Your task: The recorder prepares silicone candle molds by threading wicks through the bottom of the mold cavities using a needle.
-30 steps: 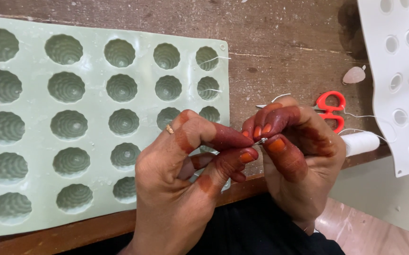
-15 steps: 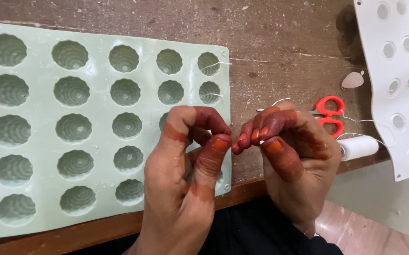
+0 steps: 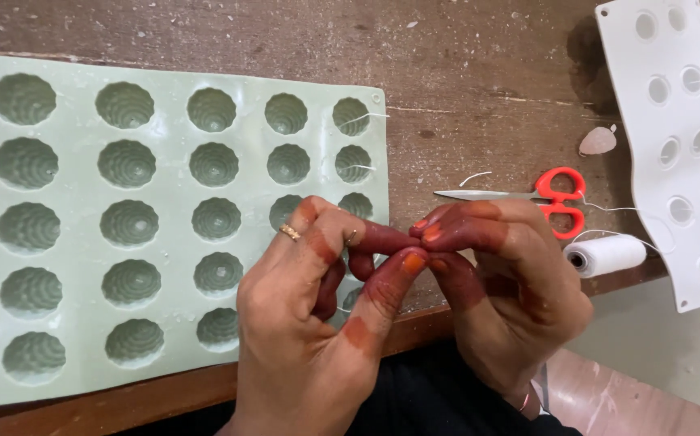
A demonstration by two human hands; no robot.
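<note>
Between our 2 hands we pinch something too small to make out (most likely a bit of thread, though we cannot tell for sure). It sits where the fingertips meet, just above the front edge of the tabletop (image 3: 479, 73) and right beside the lower right corner of the green mold (image 3: 75, 234).

Our left hand (image 3: 317, 323) has its fingers curled together, thumb tip pressed up against the fingertips of the right hand (image 3: 503, 274), whose fingers are also closed tight in a pinch. A thin gold ring (image 3: 289, 232) shows on the left hand.

The green mold lies flat on the left, with 5 rows of round ribbed cups. Short white wicks (image 3: 366, 119) stick out of the 2 top cups in its rightmost column.

Just beyond the right hand lie small scissors (image 3: 527, 196) with red handles, blades pointing left. Near them, close to the tabletop's front edge, a spool of white thread (image 3: 607, 255) rests on its side. A white mold (image 3: 681, 153) with round holes lies at the far right, overhanging the edge.
</note>
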